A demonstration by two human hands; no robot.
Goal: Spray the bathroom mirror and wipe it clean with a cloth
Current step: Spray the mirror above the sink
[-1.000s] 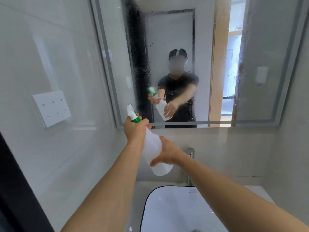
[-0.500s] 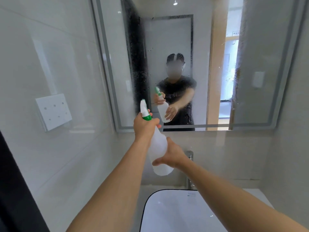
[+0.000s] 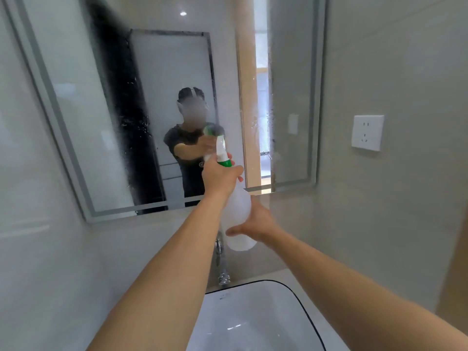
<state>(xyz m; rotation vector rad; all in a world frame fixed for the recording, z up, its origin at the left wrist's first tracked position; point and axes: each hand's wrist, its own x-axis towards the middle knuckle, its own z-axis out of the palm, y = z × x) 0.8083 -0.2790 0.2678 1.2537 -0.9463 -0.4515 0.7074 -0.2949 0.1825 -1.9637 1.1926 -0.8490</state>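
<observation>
The bathroom mirror (image 3: 83, 102) hangs on the wall ahead, its glass fogged with spray droplets and streaks. A white spray bottle (image 3: 238, 209) with a green collar and white nozzle points at the mirror's middle. My left hand (image 3: 220, 178) grips the bottle's neck at the trigger. My right hand (image 3: 255, 221) cups the bottle's lower body from the right. The mirror reflects a person holding the same bottle. No cloth is in view.
A white sink (image 3: 255, 323) with a dark rim sits below, with a chrome tap (image 3: 221, 262) behind it. A white wall socket (image 3: 367, 133) is on the right wall. Glossy tiled walls close in on the left and right.
Both hands have carried the bottle to the right and a little up along the mirror. The view has swung right, bringing the right wall socket into sight.
</observation>
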